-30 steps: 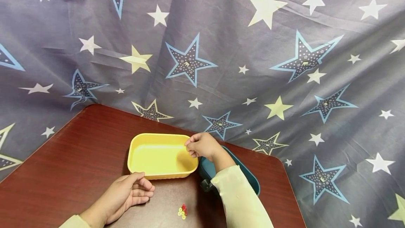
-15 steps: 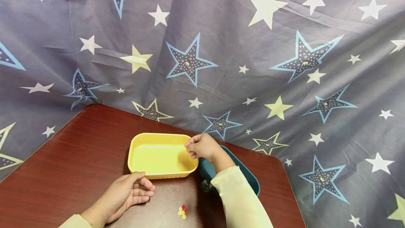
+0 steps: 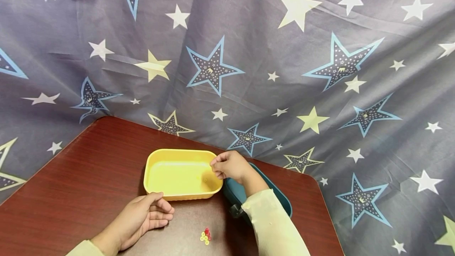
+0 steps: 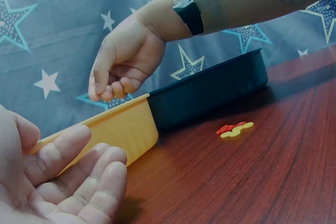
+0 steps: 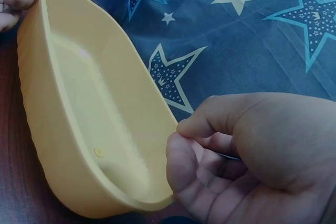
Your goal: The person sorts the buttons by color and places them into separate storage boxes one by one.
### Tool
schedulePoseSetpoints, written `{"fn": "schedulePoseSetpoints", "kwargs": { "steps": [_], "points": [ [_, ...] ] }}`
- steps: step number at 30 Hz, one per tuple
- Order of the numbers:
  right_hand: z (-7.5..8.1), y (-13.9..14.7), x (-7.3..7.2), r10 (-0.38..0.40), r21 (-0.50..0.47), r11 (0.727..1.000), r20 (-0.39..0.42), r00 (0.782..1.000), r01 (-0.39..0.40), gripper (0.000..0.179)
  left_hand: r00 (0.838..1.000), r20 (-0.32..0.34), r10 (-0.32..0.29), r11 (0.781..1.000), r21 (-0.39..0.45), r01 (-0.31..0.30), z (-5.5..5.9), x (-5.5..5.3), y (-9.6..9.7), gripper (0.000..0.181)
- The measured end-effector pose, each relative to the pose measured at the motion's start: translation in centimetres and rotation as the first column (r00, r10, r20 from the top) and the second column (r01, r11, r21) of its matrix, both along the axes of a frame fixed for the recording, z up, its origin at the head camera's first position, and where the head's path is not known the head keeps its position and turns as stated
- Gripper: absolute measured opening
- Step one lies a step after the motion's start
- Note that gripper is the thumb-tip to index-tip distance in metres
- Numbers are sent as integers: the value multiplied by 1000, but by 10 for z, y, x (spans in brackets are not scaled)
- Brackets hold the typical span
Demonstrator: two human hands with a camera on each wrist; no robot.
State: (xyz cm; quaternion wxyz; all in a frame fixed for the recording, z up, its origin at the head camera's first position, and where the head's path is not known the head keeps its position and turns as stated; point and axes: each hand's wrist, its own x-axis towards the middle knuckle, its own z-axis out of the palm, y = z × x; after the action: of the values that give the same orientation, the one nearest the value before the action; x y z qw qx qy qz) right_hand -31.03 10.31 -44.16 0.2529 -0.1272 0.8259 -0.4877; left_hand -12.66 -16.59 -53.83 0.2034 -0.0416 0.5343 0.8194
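Observation:
My right hand (image 3: 231, 167) hovers at the right end of a yellow tub (image 3: 153, 169), fingers curled and thumb against the index finger. Nothing shows between its fingertips (image 5: 181, 153). Inside the tub, a small yellow button (image 5: 98, 152) lies on the floor. My left hand (image 3: 142, 220) stays at the tub's near left corner; its thumb rests on the rim while its other fingers (image 4: 105, 182) are loosely bent and hold nothing. A small heap of red and yellow buttons (image 3: 205, 236) lies on the table in front of the tub.
A dark teal tub (image 3: 281, 198) stands right of the yellow one, partly hidden by my right arm. Both are on a reddish-brown wooden table (image 3: 106, 157). A grey star-patterned cloth (image 3: 256, 98) hangs behind it. A dark wrist strap (image 4: 189, 13) is on my right wrist.
My right hand has shifted slightly right over the tub's end. A button now shows faintly on the tub floor beneath it. The left hand has not moved.

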Motion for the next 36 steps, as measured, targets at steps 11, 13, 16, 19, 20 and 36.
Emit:
{"fn": "schedulePoseSetpoints", "kwargs": {
  "steps": [11, 13, 16, 19, 20, 36],
  "points": [
    [9, 16, 11, 31, -40, 999, -23, 999, -31, 21, 1000, -4, 2, 1000, -6, -2, 1, 0, 1, 50],
    [10, 19, 13, 35, -42, 998, -26, 999, -36, 22, 1000, -3, 3, 1000, -9, -3, 1, 0, 1, 50],
    [11, 23, 17, 43, -32, 998, -39, 998, -44, 24, 1000, 0, 0, 1000, -7, 0, 2, 0, 1, 49],
    [15, 27, 22, 55, -14, 998, -60, 997, -56, 23, 1000, -1, -7, 1000, -2, 7, 1, 0, 0, 49],
    [16, 28, 24, 59, -7, 998, -66, 996, -60, 21, 1000, -2, -10, 1000, 0, 10, 1, 0, 0, 49],
    [27, 40, 69, 163, 84, 985, -173, 971, -150, 6, 1000, -5, -6, 1000, 2, 6, 0, 0, 0, 48]
  ]
}}
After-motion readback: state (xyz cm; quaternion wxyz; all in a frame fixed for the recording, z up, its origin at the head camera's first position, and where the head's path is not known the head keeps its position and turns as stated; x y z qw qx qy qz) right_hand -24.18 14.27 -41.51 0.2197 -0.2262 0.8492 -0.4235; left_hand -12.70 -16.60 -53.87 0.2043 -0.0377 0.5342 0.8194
